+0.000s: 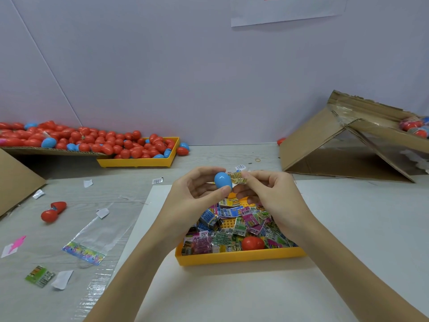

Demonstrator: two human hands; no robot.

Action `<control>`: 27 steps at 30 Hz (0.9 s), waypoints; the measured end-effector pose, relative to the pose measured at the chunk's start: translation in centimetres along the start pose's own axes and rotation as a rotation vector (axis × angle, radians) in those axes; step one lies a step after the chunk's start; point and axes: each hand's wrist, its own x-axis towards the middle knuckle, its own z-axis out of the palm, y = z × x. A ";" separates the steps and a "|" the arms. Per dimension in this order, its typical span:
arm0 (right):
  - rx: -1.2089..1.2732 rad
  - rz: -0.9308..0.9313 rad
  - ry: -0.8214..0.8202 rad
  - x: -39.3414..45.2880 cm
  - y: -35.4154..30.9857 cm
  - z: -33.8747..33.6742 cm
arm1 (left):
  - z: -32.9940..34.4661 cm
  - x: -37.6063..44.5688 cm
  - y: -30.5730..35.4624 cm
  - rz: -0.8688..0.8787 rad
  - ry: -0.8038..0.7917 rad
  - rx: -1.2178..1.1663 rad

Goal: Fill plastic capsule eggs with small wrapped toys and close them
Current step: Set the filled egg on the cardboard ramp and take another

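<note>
A person's left hand (197, 191) curls its thumb and fingers around a smooth blue plastic egg half (223, 180), while the right hand (267, 194) pinches a small yellow wrapped toy (238, 178) at the half's rim, just touching it. Directly beneath both hands sits a yellow plastic tray (239, 256) heaped with glossy, crinkled toy packets (232, 228) printed with barcodes, their lettering too small to read; a red egg half (253, 243) lies among them. Far beyond the left hand, a second yellow tray (139, 161) and a cardboard sheet carry a mound of red and blue capsule eggs (92, 142). To the left of the hands, a red egg (53, 211) lies open on the pale wood-grain bench (209, 156).
</note>
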 end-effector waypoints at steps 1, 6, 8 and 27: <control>0.003 0.002 -0.002 0.0 0.0 0.0 | 0.0 0.0 0.0 0.002 0.000 0.003; 0.009 0.002 0.001 0.1 0.2 0.0 | 0.1 -0.1 0.0 0.015 -0.003 0.029; 0.027 0.017 0.014 0.2 0.3 0.0 | 0.1 -0.1 0.0 0.014 -0.007 0.023; 0.166 0.150 0.007 0.5 0.5 -0.2 | 0.1 -0.2 0.4 -0.016 -0.023 -0.038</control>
